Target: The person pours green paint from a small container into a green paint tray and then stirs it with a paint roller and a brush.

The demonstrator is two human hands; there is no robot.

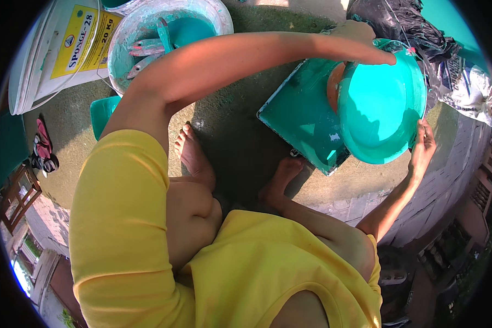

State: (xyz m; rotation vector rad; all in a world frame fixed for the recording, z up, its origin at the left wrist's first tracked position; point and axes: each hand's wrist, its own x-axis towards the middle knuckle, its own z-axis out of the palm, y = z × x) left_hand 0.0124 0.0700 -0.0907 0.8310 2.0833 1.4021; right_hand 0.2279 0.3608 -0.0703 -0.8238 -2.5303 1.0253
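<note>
A round teal basin [380, 109] is tilted so that its inside faces me, at the right. My left hand [361, 37] reaches across to its upper rim, with a finger lying over the edge and the rest of the grip partly hidden. At the lower right rim, my right hand [422, 145] is closed on the edge. Whether the teal inside is wet paint or bare plastic, I cannot tell. Below the basin lies a square teal-coated board or tray [298, 112]. Part of an orange-brown round thing [334, 87] shows between the two.
Far left, a paint-smeared white bucket [224, 22] holds teal liquid and coated tools [147, 48]. Beside it leans a white bucket with a yellow label [30, 74]. A teal scoop-like piece [103, 116] and sandals [44, 145] lie leftward. Black plastic bags [388, 19] crowd the far right.
</note>
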